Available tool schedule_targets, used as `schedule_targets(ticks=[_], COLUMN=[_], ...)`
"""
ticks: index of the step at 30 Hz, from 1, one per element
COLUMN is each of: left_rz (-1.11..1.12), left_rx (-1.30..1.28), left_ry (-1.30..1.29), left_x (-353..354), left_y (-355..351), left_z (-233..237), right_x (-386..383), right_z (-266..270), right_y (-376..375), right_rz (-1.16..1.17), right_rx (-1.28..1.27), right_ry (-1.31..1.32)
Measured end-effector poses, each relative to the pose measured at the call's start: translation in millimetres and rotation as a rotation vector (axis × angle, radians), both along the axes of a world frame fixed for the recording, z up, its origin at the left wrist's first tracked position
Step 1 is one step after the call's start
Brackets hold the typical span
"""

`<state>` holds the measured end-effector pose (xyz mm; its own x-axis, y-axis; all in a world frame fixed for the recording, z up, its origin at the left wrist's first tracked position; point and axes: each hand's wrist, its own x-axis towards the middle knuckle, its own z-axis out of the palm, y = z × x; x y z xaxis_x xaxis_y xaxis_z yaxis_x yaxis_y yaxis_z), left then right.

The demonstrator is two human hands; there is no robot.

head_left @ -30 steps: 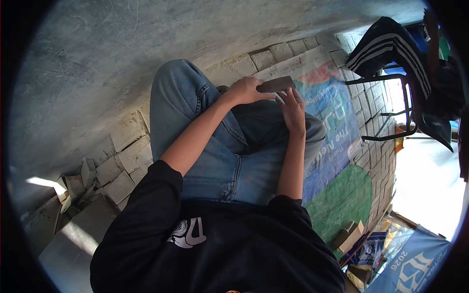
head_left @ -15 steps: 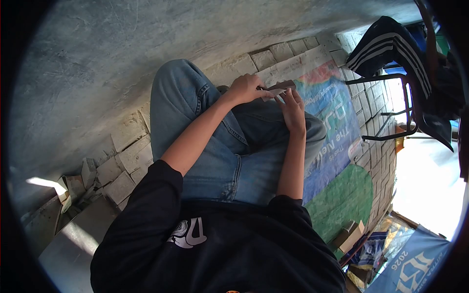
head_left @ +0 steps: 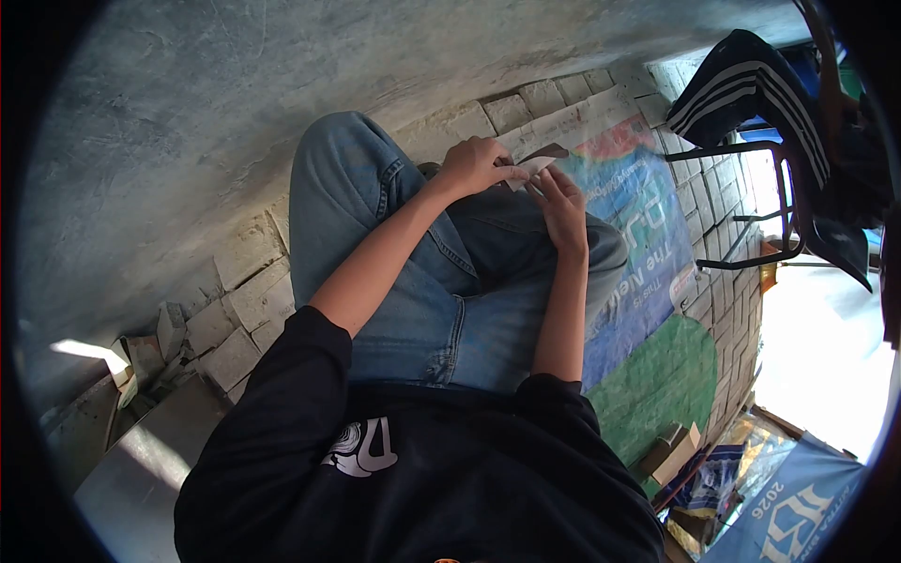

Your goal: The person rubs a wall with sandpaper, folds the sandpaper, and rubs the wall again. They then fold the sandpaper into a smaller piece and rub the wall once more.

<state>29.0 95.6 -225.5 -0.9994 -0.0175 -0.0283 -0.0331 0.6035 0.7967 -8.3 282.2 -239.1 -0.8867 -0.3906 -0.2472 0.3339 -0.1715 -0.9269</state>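
Observation:
A small piece of folded paper [head_left: 535, 164], pale on one face and brownish-grey on the other, is held above my crossed legs. My left hand [head_left: 474, 169] pinches its left end between thumb and fingers. At the lower right side of the paper, the fingertips of my right hand [head_left: 561, 208] are pressed together on its edge. The paper's upper right part stands up, bent away from the pale face. My jeans [head_left: 404, 281] lie under both forearms.
A printed banner [head_left: 648, 253] covers the brick floor to the right. Beyond it stands a metal-legged chair [head_left: 784, 202] with a striped dark garment [head_left: 741, 94] over it. A grey wall [head_left: 206, 141] runs along the left, and cardboard [head_left: 671, 455] lies at lower right.
The paper has opened up more, showing more of its pale face. My right fingertips have shifted slightly down and left along it. My left hand has hardly moved.

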Motion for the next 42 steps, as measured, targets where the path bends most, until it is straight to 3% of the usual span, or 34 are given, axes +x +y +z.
schedule_targets(ticks=[6,12,18,26,30,35,42], left_rz=[-0.046,-0.114,-0.144,-0.159,-0.171,-0.009,0.026], left_rx=[-0.016,0.022,0.004,0.509,0.527,0.604,0.539], left_ry=[0.013,0.011,-0.065,0.038,0.065,0.041,0.078], left_x=[-1,0,2,-3,-7,-9,-9], left_y=[0,1,4,4,4,3,2], left_z=[-1,-2,-3,0,-5,-8,-7], right_x=[0,2,1,2,3,6,5], right_z=[7,5,-1,-2,0,7,7], right_y=[3,1,2,4,1,-4,-5], right_rz=[0.088,-0.031,-0.008,0.146,0.185,0.131,0.092], right_rx=[-0.004,-0.009,0.063,0.164,0.207,0.200,0.215], right_ry=[-0.033,0.047,0.138,0.234,0.254,0.248,0.211])
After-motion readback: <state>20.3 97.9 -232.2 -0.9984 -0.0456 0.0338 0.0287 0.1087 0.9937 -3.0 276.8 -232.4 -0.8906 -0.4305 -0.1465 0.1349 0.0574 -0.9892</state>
